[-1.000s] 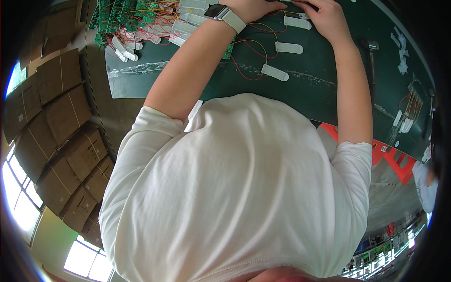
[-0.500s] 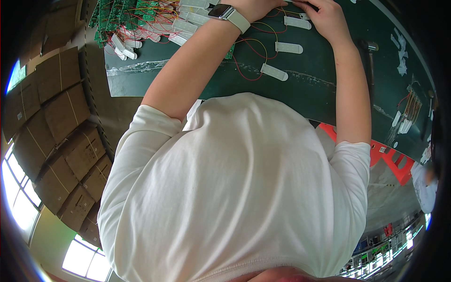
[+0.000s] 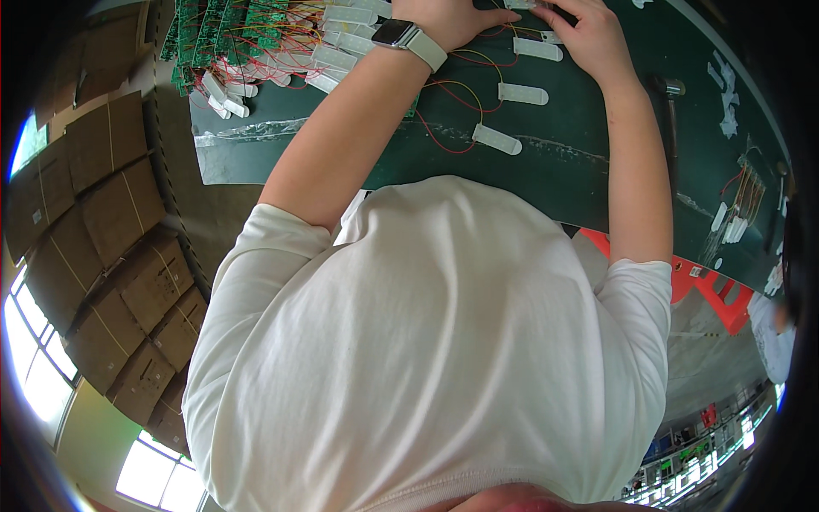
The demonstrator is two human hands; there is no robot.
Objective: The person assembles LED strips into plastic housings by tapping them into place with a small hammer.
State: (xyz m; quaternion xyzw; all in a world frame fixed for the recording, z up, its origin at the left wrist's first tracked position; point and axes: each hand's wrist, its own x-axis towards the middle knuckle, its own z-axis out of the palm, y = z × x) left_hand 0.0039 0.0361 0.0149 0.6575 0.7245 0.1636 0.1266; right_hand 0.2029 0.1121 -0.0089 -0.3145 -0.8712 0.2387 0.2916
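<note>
At the top edge, my left hand has its thumb stretched toward a small white plastic piece; its other fingers are cut off by the picture's edge. My right hand reaches the same piece from the other side, thumb and fingertips closed at its end. Just below lie three flat white plastic strips with rounded ends: an upper strip, a middle strip and a lower strip. Thin red and yellow wires run from them leftward, partly under my left wrist.
Green circuit boards are heaped at the far left, with several wired white strips beside them. A hammer-like tool lies right of my right forearm. More wired pieces and torn white scraps lie on the green table. Stacked cartons stand left.
My left hand has shifted slightly left and down, its thumb now straighter. More of the white piece shows between the hands. The strips below stay in place.
</note>
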